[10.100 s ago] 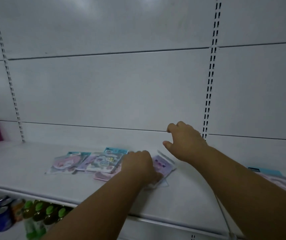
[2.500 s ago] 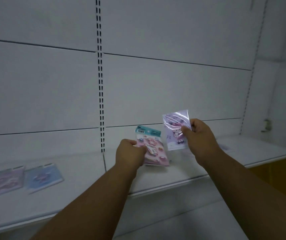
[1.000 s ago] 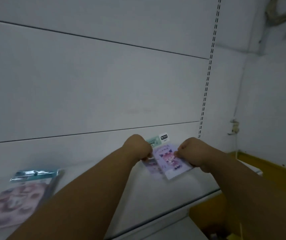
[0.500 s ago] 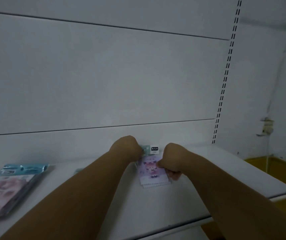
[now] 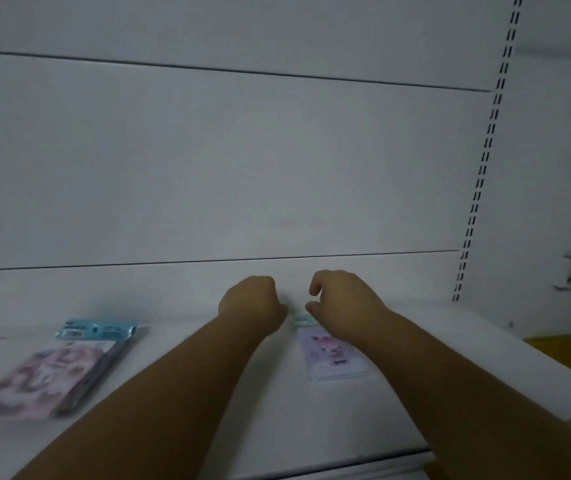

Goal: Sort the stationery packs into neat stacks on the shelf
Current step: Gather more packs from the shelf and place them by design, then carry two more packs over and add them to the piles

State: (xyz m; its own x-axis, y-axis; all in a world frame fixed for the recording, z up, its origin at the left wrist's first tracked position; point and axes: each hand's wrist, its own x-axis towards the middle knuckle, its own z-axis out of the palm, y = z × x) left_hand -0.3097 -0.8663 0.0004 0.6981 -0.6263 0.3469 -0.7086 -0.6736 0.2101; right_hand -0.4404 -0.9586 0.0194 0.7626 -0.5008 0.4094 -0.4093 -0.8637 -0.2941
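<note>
1. Two hands reach over the white shelf [image 5: 277,427], close to each other but apart, near the back panel [image 5: 208,168].
2. The left hand [image 5: 251,303] shows its back to the camera, with the fingers curled under; I cannot tell whether it holds anything.
3. The right hand [image 5: 344,304] has loosely curled fingers with a gap between thumb and forefinger; it is at the top edge of the purple pack, and I cannot tell whether it touches it.
4. The purple stationery pack [image 5: 332,355] lies flat on the shelf, partly under the right wrist, with a teal header strip between the two hands. More edges show under its lower side, so it seems to lie on other packs.
5. The pink stack of packs [image 5: 55,372] with a blue header card lies flat to the left, well apart from the hands; it is blurred.
6. A slotted upright [image 5: 485,161] runs up the wall at the right.
7. A yellow surface [image 5: 561,355] shows behind the right end of the shelf.
</note>
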